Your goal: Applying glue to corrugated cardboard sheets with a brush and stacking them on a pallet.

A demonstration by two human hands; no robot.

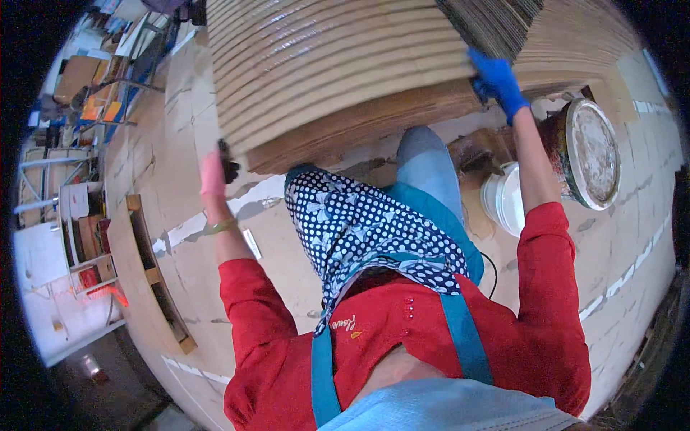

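Note:
A wide layer of brown cardboard sheets, fanned so that their edges form rows of ridges, lies in front of me on a thick brown stack. Shiny streaks run across the layer's middle. My right hand, in a blue glove with dark fingertips, is closed at the layer's right near corner. Beside the left near corner is my left hand, in a pink glove with dark fingers. Blur hides how its fingers are set and whether they touch the cardboard.
More fanned cardboard lies at the far right, next to a dark ridged pile. A white bucket and a large crusted drum stand near my right arm. A wooden pallet and cluttered metal racks are at left.

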